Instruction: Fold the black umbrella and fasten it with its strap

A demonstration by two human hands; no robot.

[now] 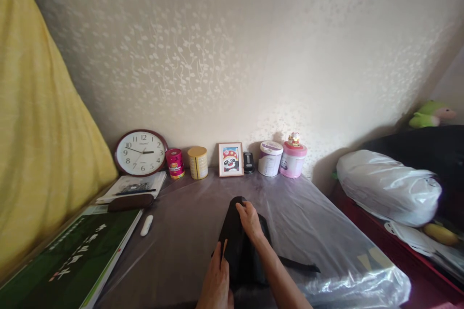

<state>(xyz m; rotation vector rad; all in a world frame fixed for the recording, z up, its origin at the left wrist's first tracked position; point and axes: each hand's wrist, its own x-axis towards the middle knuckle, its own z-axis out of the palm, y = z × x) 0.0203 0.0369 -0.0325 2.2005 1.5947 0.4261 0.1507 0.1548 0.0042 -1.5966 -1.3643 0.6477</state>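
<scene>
Two closed grips hold the bag (pixel 234 231) near the front edge of the desk (pixel 174 236): your right hand (pixel 251 222) at its far end, your left hand (pixel 217 274) along its left side. Its long axis runs toward the back edge.

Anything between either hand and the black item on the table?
Nothing visible: the right hand is on its upper part, the left hand at its left edge. A small orange strip shows by the left fingers; can't tell what it is. The black item partly hides behind the right forearm.
</scene>
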